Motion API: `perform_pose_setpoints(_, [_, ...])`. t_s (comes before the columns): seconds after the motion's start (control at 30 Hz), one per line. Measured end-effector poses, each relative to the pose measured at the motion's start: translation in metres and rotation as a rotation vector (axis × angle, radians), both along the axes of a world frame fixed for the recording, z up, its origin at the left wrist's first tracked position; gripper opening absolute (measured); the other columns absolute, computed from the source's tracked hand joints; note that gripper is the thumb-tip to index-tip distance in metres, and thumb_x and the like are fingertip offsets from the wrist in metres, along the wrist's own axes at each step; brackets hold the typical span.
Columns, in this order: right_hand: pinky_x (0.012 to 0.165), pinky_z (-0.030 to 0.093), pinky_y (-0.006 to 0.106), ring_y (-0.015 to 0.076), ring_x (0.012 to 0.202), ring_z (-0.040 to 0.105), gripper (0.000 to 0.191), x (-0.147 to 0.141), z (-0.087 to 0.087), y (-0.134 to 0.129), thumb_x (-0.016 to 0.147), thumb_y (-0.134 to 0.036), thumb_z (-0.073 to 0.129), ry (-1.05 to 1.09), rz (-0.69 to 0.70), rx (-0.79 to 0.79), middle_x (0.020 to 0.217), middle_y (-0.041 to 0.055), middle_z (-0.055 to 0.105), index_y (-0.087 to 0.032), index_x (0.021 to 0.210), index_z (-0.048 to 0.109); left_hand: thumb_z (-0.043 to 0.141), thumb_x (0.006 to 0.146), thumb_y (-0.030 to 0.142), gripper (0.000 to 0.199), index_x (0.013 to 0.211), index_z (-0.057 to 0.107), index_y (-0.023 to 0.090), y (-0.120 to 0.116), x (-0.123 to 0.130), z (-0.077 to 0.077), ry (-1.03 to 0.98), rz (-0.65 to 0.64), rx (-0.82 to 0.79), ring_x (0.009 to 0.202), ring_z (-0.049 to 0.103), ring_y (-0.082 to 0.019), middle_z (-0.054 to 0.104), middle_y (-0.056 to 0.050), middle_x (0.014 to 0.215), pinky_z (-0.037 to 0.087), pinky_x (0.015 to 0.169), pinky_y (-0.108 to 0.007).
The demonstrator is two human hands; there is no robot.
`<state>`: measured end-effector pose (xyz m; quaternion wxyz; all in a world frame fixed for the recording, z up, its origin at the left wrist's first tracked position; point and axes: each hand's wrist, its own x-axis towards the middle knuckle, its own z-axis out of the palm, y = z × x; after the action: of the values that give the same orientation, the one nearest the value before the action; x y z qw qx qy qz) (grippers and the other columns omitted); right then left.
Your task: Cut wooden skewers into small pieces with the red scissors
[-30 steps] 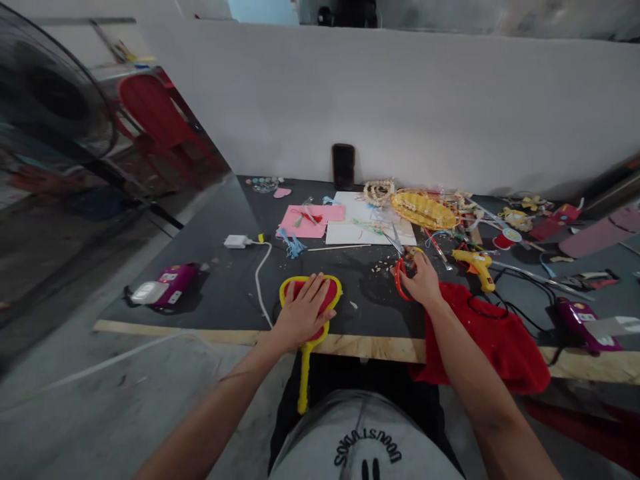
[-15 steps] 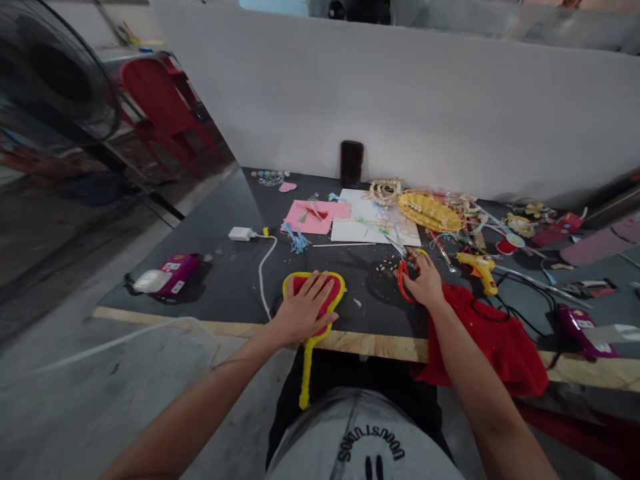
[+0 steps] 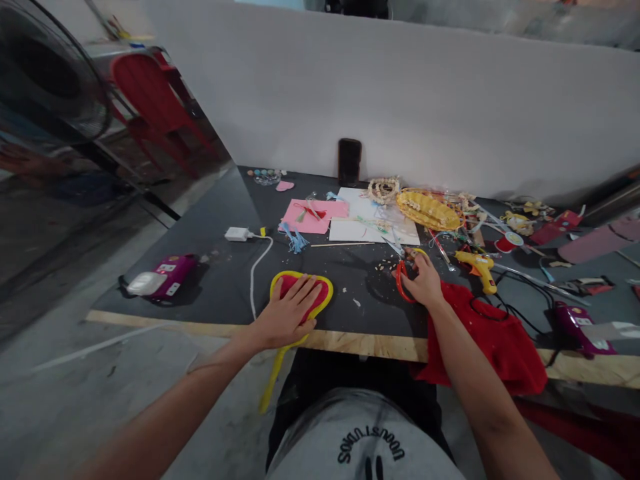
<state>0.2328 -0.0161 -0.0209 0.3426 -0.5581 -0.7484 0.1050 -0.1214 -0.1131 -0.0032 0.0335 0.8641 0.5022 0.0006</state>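
Observation:
A red heart with a fuzzy yellow border point(image 3: 324, 288) lies at the table's front edge, its yellow stem hanging over the edge. My left hand point(image 3: 289, 313) rests flat on it, fingers spread. To the right, my right hand point(image 3: 423, 279) is closed around something small and yellow near the red-handled scissors point(image 3: 401, 283); its fingers touch the scissors, whose blades point toward the white paper. What exactly the fingers grip is hard to make out. Small pale scraps lie left of the scissors. Red cloth point(image 3: 500, 347) drapes over the edge beneath my right forearm.
Behind are pink paper point(image 3: 290, 217), white paper point(image 3: 350, 230), a yellow basket point(image 3: 430, 209) and an upright phone point(image 3: 349, 161). A yellow glue gun point(image 3: 479, 268) lies at right. Purple devices sit at left point(image 3: 173, 277) and right point(image 3: 580, 327). A white cable point(image 3: 254, 273) runs near the heart.
My left hand and the heart have moved left together, and the yellow stem now slants down to the left. My right hand has stayed beside the scissors.

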Motion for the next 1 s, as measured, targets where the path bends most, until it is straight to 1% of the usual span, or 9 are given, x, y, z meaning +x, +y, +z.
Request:
perform_pose_setpoints(0.07, [0.087,0.052,0.042,0.0265,0.102,0.058,0.059,0.000,0.000,0.000,0.077,-0.054,0.065,-0.005,-0.006,-0.008,0.103,0.0087,0.060,-0.020,0.123,0.054,0.044,0.088,0.051,0.068,0.147,0.035,0.020,0.000,-0.003,0.003,0.003,-0.007,-0.027,0.143,0.028,-0.035,0.033,-0.014,0.154,0.005,0.114,-0.063])
perform_pose_setpoints(0.17, [0.086,0.052,0.043,0.0262,0.100,0.058,0.058,0.000,0.000,0.000,0.077,-0.054,0.065,0.000,-0.004,-0.015,0.104,0.0086,0.059,-0.021,0.123,0.054,0.045,0.087,0.059,0.063,0.139,0.049,0.022,0.008,0.008,0.017,0.000,0.022,-0.033,0.136,0.039,-0.037,0.048,-0.015,0.145,0.003,0.111,-0.068])
perform_pose_setpoints(0.23, [0.084,0.053,0.042,0.0256,0.099,0.059,0.059,-0.001,0.000,0.000,0.077,-0.054,0.066,0.009,0.000,-0.021,0.105,0.0083,0.059,-0.022,0.124,0.053,0.048,0.089,0.052,0.055,0.134,0.055,0.022,0.020,0.026,0.032,-0.018,0.076,0.066,0.134,0.041,-0.038,0.055,-0.017,0.138,0.000,0.109,-0.071])
perform_pose_setpoints(0.33, [0.081,0.054,0.041,0.0239,0.093,0.059,0.062,-0.002,0.001,0.000,0.076,-0.052,0.066,0.028,-0.005,-0.040,0.104,0.0078,0.059,-0.021,0.128,0.052,0.053,0.089,0.041,0.049,0.135,0.052,0.025,0.046,0.064,0.051,-0.131,0.017,0.254,0.143,0.027,-0.035,0.042,-0.013,0.150,-0.003,0.114,-0.064])
perform_pose_setpoints(0.4, [0.080,0.054,0.040,0.0234,0.092,0.060,0.064,-0.002,0.002,0.000,0.077,-0.050,0.066,0.054,-0.014,-0.043,0.104,0.0084,0.059,-0.020,0.131,0.051,0.054,0.089,0.039,0.051,0.138,0.049,0.025,0.068,0.090,0.054,-0.240,-0.004,0.331,0.144,0.025,-0.034,0.041,-0.012,0.151,-0.001,0.116,-0.061])
perform_pose_setpoints(0.53, [0.090,0.052,0.043,0.0263,0.106,0.058,0.064,-0.004,0.005,-0.001,0.079,-0.049,0.064,0.109,-0.019,0.019,0.109,0.0116,0.060,-0.016,0.131,0.050,0.049,0.092,0.043,0.044,0.131,0.054,0.022,0.110,0.127,0.036,-0.438,0.046,0.404,0.142,0.031,-0.030,0.054,-0.011,0.139,0.005,0.117,-0.056])
perform_pose_setpoints(0.63, [0.099,0.048,0.044,0.0277,0.114,0.055,0.064,-0.007,0.007,-0.002,0.078,-0.049,0.065,0.098,-0.022,0.029,0.117,0.0134,0.059,-0.016,0.131,0.050,0.049,0.092,0.043,0.040,0.123,0.058,0.020,0.129,0.140,0.017,-0.561,0.088,0.420,0.139,0.036,-0.029,0.062,-0.011,0.128,0.011,0.116,-0.053])
perform_pose_setpoints(0.77, [0.100,0.048,0.045,0.0282,0.116,0.054,0.064,-0.012,0.007,-0.003,0.077,-0.048,0.067,0.069,-0.006,0.009,0.120,0.0133,0.058,-0.019,0.132,0.050,0.050,0.091,0.037,0.030,0.112,0.063,0.020,0.135,0.143,0.004,-0.673,0.048,0.426,0.136,0.039,-0.026,0.066,-0.009,0.119,0.018,0.115,-0.049])
perform_pose_setpoints(1.0, [0.100,0.049,0.047,0.0284,0.115,0.055,0.065,-0.020,0.006,-0.006,0.077,-0.045,0.068,0.020,0.056,-0.033,0.120,0.0132,0.059,-0.020,0.134,0.049,0.056,0.087,0.035,0.022,0.099,0.068,0.023,0.132,0.137,0.003,-0.729,0.071,0.409,0.132,0.040,-0.028,0.069,-0.008,0.110,0.025,0.110,-0.051])
